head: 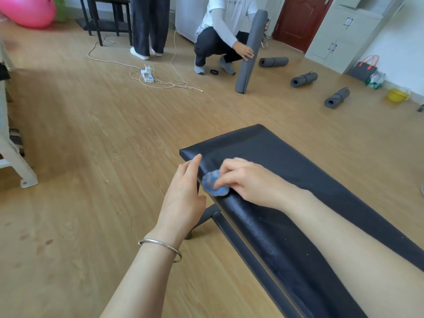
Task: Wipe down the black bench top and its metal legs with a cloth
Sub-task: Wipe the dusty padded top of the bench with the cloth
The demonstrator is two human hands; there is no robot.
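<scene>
"Where's the cloth sitting?"

"Centre of the frame. One small blue cloth (214, 185), soft and light I'd say, is bunching under the right hand (250, 182), whose curled fingers are gripping it against the one black padded table (298, 161), near its left edge. The left hand (183, 196) is resting open, forefinger touching that edge, holding nothing."

"Legs?"

"One metal leg (206, 216) is showing underneath; probably best taken with the cloth wadded round it."

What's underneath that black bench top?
A grey metal rail runs beneath the bench top, with one angled leg reaching the wooden floor. The other legs are hidden by the top.
</scene>
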